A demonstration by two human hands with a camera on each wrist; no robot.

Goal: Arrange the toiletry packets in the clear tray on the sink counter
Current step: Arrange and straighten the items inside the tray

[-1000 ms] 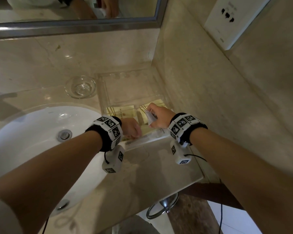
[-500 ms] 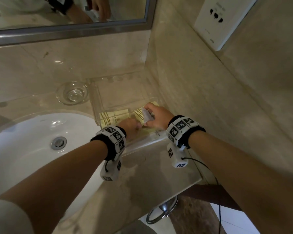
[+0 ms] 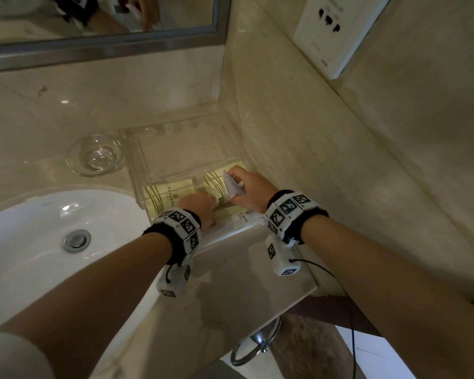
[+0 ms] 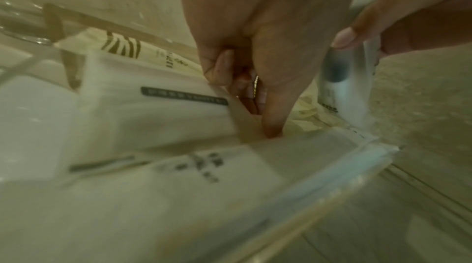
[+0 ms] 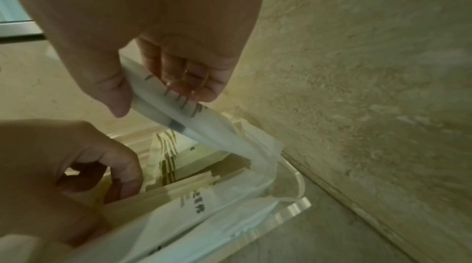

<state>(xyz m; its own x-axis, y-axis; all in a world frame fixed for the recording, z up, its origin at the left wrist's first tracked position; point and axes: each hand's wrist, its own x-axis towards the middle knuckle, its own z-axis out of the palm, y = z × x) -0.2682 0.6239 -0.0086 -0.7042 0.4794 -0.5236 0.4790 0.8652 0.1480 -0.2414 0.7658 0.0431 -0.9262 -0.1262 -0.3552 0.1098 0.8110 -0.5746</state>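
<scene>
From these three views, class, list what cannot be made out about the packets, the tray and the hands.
- Print on the white packet in the tray: blurred in the left wrist view, too small in the head view.
- Left hand fingertips: hidden by its own back in the head view.
- Contents of the translucent packet held by the right hand: blurred.
- Clear tray near edge: covered by wrists in the head view.

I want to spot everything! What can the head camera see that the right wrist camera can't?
Only the head view shows the sink, glass dish, mirror and wall socket. Only the right wrist view shows the right hand's fingertips pinching the frosted packet. Both show the hands, that packet and the clear tray.
</scene>
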